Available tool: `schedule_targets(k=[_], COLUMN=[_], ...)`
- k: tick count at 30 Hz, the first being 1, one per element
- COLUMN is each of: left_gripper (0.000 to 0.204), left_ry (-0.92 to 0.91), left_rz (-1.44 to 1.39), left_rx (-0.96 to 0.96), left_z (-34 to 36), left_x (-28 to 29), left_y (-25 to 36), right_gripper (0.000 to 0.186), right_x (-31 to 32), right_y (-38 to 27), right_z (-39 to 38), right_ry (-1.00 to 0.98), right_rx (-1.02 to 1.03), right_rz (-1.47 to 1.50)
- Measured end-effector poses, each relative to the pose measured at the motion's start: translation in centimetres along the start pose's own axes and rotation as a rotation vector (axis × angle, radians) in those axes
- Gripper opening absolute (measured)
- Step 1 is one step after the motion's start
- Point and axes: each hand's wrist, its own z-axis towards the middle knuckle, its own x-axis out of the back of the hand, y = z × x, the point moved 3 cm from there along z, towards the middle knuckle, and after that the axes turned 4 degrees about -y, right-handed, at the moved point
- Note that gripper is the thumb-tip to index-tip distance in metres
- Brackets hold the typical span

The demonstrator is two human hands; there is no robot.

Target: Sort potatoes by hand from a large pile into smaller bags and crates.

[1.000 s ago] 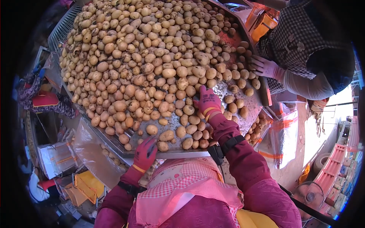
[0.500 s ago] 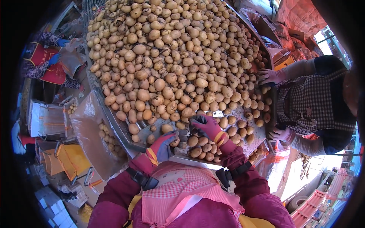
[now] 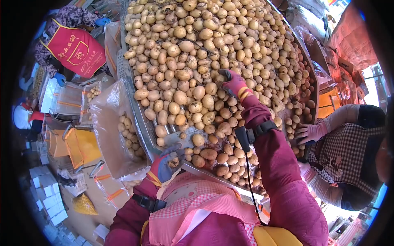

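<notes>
A broad heap of yellow-brown potatoes covers a metal sorting table in front of me. My left hand, in a red and grey glove, is at the table's near edge. Its fingers are closed round a potato. Stretched forward over the middle of the heap is my right hand, gloved the same way. Its fingers are apart and bent down onto the potatoes, with no potato lifted in them. Smaller potatoes lie along the near edge, between my arms.
A box lined with clear plastic stands left of the table, holding potatoes. At the right, a co-worker's hand rests by the heap. Another person in a red apron stands at far left. Yellow-orange bags lie beyond the box.
My right hand has moved forward from the near edge onto the heap. My left hand has drawn back to the edge, with a potato now showing in it. The view has shifted.
</notes>
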Motion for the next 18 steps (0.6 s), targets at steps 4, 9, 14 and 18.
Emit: schedule_targets(k=[4,9,14,18], left_gripper=[0.042,0.058,0.064,0.038], left_ry=[0.036,-0.157,-0.331,-0.253], left_rz=[-0.108,-0.361,-0.398,-0.182], left_rx=[0.027,-0.076,-0.108,0.026], left_z=[0.3,0.6,0.1,-2.0], left_x=[0.5,0.4,1.1,3.0], left_y=[0.0,2.1,5.6,5.8], right_gripper=[0.060,0.055,0.044,0.033], right_x=[-1.2,-3.0,-2.1,-4.1], right_y=[0.9,-1.6,-3.5,-3.7], right_z=[-4.1,-10.6,-15.5,-20.2], right_ry=[-0.260,-0.109,0.174,0.263], right_rx=[-0.162,0.225,0.204,0.196], right_rz=[0.619,-0.343,-0.370,-0.188])
